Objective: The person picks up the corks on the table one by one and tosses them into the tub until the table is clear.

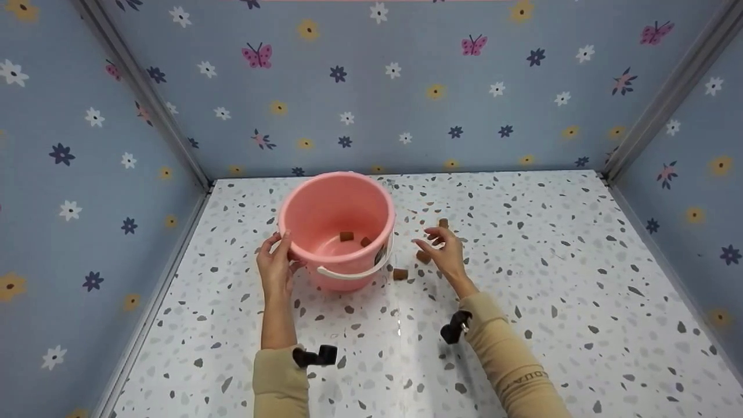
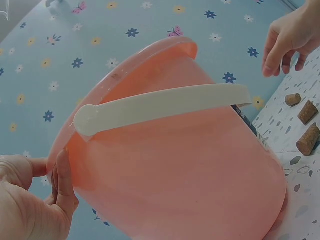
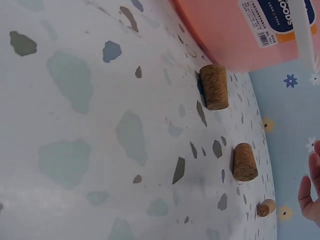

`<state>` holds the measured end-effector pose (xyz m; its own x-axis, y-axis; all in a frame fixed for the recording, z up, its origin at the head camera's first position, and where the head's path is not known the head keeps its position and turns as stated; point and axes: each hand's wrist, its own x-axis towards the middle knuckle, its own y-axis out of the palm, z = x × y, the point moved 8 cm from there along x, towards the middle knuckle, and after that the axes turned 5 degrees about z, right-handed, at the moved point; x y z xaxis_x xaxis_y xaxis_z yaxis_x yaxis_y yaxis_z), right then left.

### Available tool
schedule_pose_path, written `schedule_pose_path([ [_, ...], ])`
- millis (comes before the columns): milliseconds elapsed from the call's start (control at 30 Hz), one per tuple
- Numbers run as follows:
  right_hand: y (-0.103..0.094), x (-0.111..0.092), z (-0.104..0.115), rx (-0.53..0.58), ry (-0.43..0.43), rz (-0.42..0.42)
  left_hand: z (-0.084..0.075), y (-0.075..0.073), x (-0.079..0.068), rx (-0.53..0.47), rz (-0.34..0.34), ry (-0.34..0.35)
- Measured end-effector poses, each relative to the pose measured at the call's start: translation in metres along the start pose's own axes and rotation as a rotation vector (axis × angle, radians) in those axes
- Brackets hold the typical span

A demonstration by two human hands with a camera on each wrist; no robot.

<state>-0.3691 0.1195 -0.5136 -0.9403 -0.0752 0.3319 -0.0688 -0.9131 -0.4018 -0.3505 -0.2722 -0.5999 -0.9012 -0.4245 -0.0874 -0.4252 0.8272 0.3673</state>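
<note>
A pink bucket stands tilted at the table's middle left, its mouth turned toward me. At the left side of its rim, my left hand pinches the edge between thumb and fingers. Two corks lie inside the bucket. On the tabletop to its right are three more: a near cork, a middle cork and a far cork. Above the last two hovers my right hand, fingers loosely bent, holding nothing. The left wrist view shows that hand apart from the corks.
The bucket's white handle hangs down across its front. A label is stuck on the bucket's side. Flowered panels wall in the speckled table at the back and both sides.
</note>
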Motion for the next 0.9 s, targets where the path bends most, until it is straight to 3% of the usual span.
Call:
schedule_pose_path([
  [67,0.000,-0.002,-0.006,-0.001,0.021,-0.004,0.000,0.001,0.000,-0.014,0.008,0.003],
  [100,0.000,-0.002,-0.009,-0.004,0.030,-0.005,-0.014,0.009,-0.014,-0.013,-0.001,-0.016],
  [233,0.001,-0.004,-0.019,-0.013,0.068,0.004,-0.006,0.005,-0.008,0.016,-0.016,0.016],
  [300,0.003,-0.005,-0.024,-0.022,0.097,0.014,-0.014,0.009,-0.016,0.011,-0.017,-0.028],
  [333,0.003,-0.005,-0.026,-0.028,0.110,0.020,-0.004,0.003,-0.007,0.005,-0.010,-0.030],
  [367,0.003,-0.006,-0.028,-0.033,0.125,0.026,-0.019,0.011,-0.021,-0.037,0.008,-0.043],
  [467,0.005,-0.009,-0.033,-0.045,0.162,0.040,-0.028,0.016,-0.031,-0.076,0.011,-0.072],
  [567,0.006,-0.012,-0.038,-0.055,0.188,0.050,-0.020,0.013,-0.023,-0.063,0.014,-0.048],
  [600,0.007,-0.013,-0.039,-0.060,0.194,0.053,-0.006,0.004,-0.009,-0.027,-0.002,-0.032],
  [733,0.008,-0.015,-0.044,-0.080,0.209,0.065,0.014,-0.006,0.011,-0.028,-0.009,0.041],
  [900,0.009,-0.017,-0.049,-0.116,0.240,0.082,0.017,-0.008,0.014,-0.026,-0.030,0.062],
])
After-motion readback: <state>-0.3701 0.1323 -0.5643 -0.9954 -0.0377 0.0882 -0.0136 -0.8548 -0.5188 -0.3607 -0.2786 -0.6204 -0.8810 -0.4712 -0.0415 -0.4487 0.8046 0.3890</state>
